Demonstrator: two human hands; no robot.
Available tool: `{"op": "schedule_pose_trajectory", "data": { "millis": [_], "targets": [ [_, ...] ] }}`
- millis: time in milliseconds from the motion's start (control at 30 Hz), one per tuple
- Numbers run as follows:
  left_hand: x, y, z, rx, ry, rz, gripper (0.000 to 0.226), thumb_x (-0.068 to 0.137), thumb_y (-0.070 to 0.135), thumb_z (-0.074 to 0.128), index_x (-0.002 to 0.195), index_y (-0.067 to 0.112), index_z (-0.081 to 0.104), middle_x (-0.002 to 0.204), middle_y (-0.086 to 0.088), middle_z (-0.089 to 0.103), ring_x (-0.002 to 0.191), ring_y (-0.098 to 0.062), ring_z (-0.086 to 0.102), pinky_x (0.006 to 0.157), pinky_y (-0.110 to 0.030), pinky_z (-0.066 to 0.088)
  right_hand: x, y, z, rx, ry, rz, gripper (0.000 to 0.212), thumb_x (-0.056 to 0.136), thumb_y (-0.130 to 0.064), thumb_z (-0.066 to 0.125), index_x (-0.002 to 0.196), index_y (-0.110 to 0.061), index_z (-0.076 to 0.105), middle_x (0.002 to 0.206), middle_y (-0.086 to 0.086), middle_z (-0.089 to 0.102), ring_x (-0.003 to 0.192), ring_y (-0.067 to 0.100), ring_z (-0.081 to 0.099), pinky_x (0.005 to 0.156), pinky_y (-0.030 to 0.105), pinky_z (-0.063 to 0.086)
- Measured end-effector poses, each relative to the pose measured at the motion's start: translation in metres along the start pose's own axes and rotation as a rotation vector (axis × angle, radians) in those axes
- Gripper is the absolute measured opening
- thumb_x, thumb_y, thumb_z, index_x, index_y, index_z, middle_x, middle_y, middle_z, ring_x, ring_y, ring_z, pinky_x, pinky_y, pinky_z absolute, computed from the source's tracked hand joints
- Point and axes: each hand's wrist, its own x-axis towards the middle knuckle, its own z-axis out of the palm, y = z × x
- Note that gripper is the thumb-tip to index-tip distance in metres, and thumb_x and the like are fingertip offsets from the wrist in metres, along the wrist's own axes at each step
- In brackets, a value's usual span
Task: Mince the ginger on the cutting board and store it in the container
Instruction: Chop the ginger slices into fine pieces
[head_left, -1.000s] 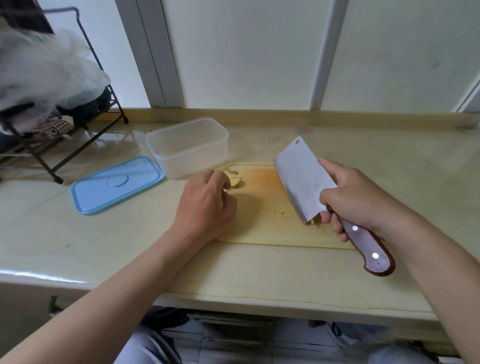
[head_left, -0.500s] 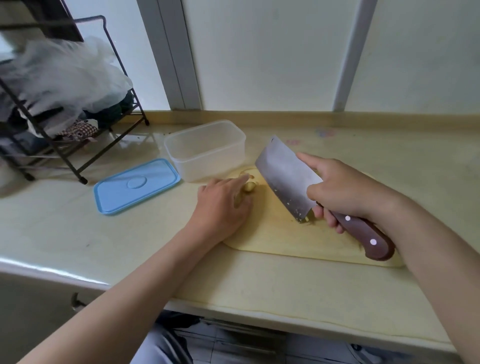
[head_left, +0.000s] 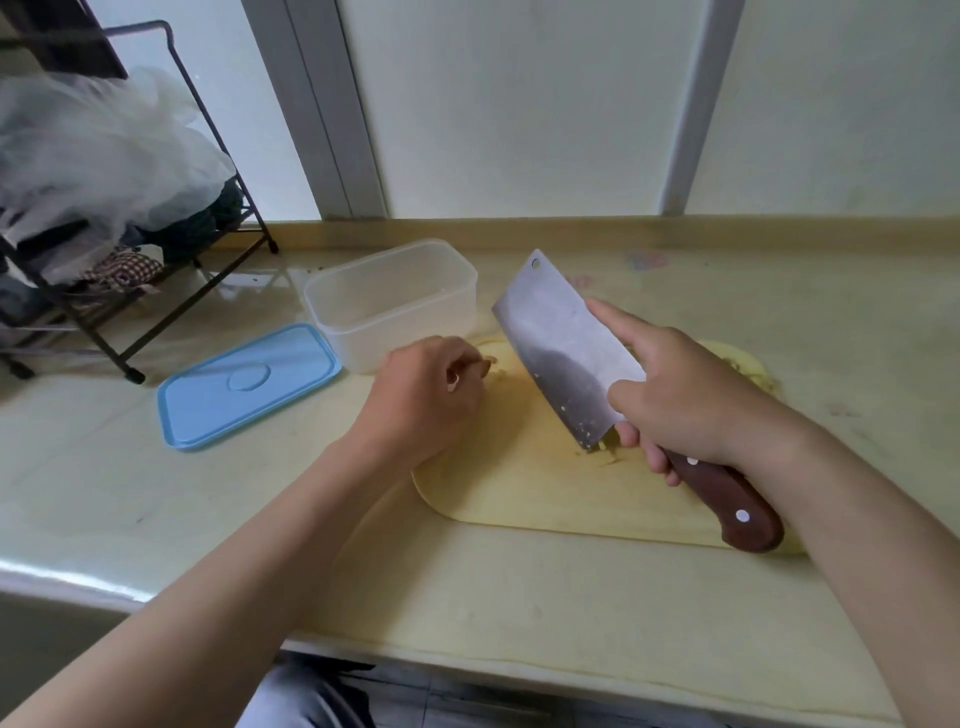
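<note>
Two bare hands work at a pale table (head_left: 519, 597). Far left stands a dark wire rack (head_left: 119, 291) holding plastic bags. Right of it a blue lid (head_left: 249, 384) lies flat, and just behind that sits a clear container (head_left: 389, 301), uncovered. The left hand (head_left: 426, 400) rests on the left end of a yellow board (head_left: 545, 493), its grip curled around a piece of ginger (head_left: 489, 362) mostly hidden under the fingers. The right hand (head_left: 691, 395) has its grip clenched on the wooden handle of a cleaver (head_left: 561, 343), forefinger stretched along the tilted blade, heel down by small ginger bits on the board.
</note>
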Motion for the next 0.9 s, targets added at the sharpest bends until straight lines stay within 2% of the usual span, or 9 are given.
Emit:
{"op": "schedule_pose_trajectory", "data": {
  "millis": [100, 200, 333, 433, 567, 700, 767, 900],
  "targets": [
    [-0.003, -0.003, -0.010, -0.079, 0.018, -0.063, 0.016, 0.094, 0.020, 0.065, 0.108, 0.019, 0.071, 0.089, 0.005, 0.071, 0.084, -0.014, 0.064, 0.082, -0.035, 0.055, 0.001, 0.001, 0.001, -0.002, 0.009, -0.012, 0.091, 0.090, -0.003, 0.041, 0.156, -0.063, 0.019, 0.067, 0.012, 0.065, 0.041, 0.020, 0.055, 0.044, 0.035, 0.054],
    [-0.007, -0.010, -0.016, -0.075, 0.000, -0.054, 0.021, 0.096, 0.018, 0.062, 0.115, 0.018, 0.071, 0.092, 0.006, 0.072, 0.086, -0.012, 0.064, 0.082, -0.031, 0.054, 0.001, 0.001, 0.002, -0.002, 0.013, -0.009, 0.092, 0.090, -0.002, 0.041, 0.157, -0.061, 0.019, 0.066, 0.012, 0.065, 0.041, 0.022, 0.055, 0.045, 0.036, 0.055],
    [-0.013, -0.017, -0.020, -0.068, -0.027, -0.017, 0.018, 0.095, 0.012, 0.060, 0.105, 0.016, 0.075, 0.093, 0.007, 0.074, 0.082, -0.005, 0.064, 0.072, -0.014, 0.048, 0.001, 0.001, 0.002, 0.007, 0.021, -0.002, 0.092, 0.090, -0.002, 0.041, 0.156, -0.062, 0.019, 0.065, 0.012, 0.064, 0.041, 0.022, 0.054, 0.045, 0.035, 0.054],
    [-0.015, -0.016, -0.020, -0.096, -0.032, -0.024, 0.016, 0.093, 0.012, 0.063, 0.100, 0.014, 0.077, 0.088, 0.006, 0.074, 0.076, -0.002, 0.062, 0.067, -0.013, 0.047, 0.000, 0.000, 0.003, 0.019, 0.023, 0.003, 0.092, 0.091, -0.001, 0.042, 0.156, -0.063, 0.019, 0.066, 0.013, 0.064, 0.041, 0.023, 0.054, 0.044, 0.035, 0.053],
    [-0.011, -0.010, -0.017, -0.115, -0.031, -0.019, 0.016, 0.092, 0.015, 0.066, 0.103, 0.016, 0.078, 0.085, 0.012, 0.071, 0.073, 0.009, 0.059, 0.066, -0.001, 0.039, -0.002, 0.000, 0.002, 0.024, 0.027, 0.002, 0.093, 0.091, 0.000, 0.042, 0.155, -0.063, 0.019, 0.064, 0.013, 0.064, 0.041, 0.024, 0.053, 0.044, 0.035, 0.053],
    [-0.006, -0.006, -0.014, -0.066, -0.102, 0.028, 0.019, 0.092, 0.018, 0.067, 0.107, 0.017, 0.077, 0.097, 0.007, 0.073, 0.082, -0.001, 0.062, 0.073, -0.004, 0.043, -0.001, 0.001, 0.002, 0.039, 0.023, 0.000, 0.092, 0.091, -0.001, 0.042, 0.155, -0.063, 0.020, 0.063, 0.012, 0.063, 0.041, 0.024, 0.053, 0.043, 0.034, 0.052],
    [-0.005, -0.008, -0.013, -0.035, -0.141, 0.044, 0.019, 0.091, 0.020, 0.069, 0.108, 0.018, 0.077, 0.098, 0.006, 0.070, 0.085, -0.005, 0.062, 0.074, -0.009, 0.045, -0.001, 0.002, 0.002, 0.042, 0.020, -0.003, 0.092, 0.091, -0.001, 0.041, 0.156, -0.062, 0.019, 0.064, 0.012, 0.064, 0.042, 0.025, 0.054, 0.044, 0.034, 0.052],
    [-0.004, -0.013, -0.014, -0.022, -0.171, 0.026, 0.022, 0.091, 0.026, 0.070, 0.112, 0.022, 0.074, 0.105, 0.006, 0.060, 0.090, -0.006, 0.059, 0.072, -0.007, 0.042, 0.001, 0.005, 0.001, 0.049, 0.010, -0.014, 0.091, 0.091, 0.000, 0.041, 0.157, -0.059, 0.020, 0.065, 0.013, 0.064, 0.043, 0.026, 0.055, 0.044, 0.036, 0.053]
  ]
}}
